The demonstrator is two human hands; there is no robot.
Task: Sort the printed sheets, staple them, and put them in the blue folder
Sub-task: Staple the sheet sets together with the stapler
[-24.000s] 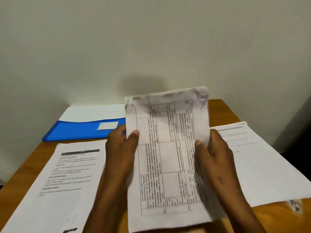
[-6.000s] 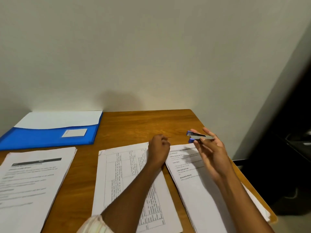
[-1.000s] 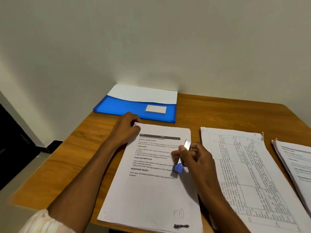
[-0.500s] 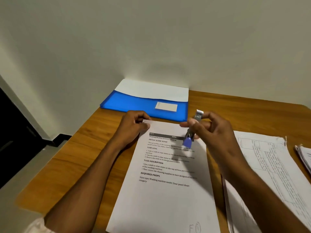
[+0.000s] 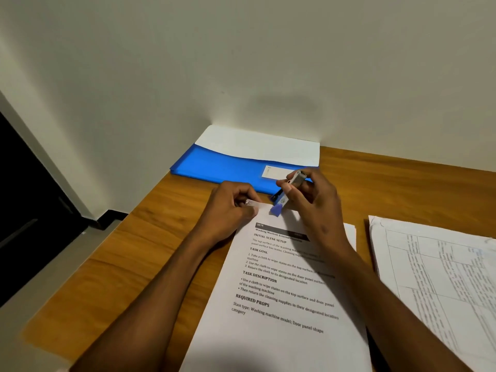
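Observation:
A stack of printed text sheets lies in front of me on the wooden table. My left hand pinches the stack's top left corner, lifting it slightly. My right hand holds a small blue and silver stapler tilted over the stack's top edge, its blue end close to that corner. The blue folder lies beyond the hands against the wall, with white paper sticking out of it and a white label partly hidden by the stapler.
A second stack with printed tables lies to the right, its top left corner crumpled. The table's left edge drops to a grey floor and a dark opening. A plain wall rises just behind the folder.
My right hand has carried the stapler up from the middle of the page to the stack's top left corner. My left hand now pinches that corner. The view has shifted closer.

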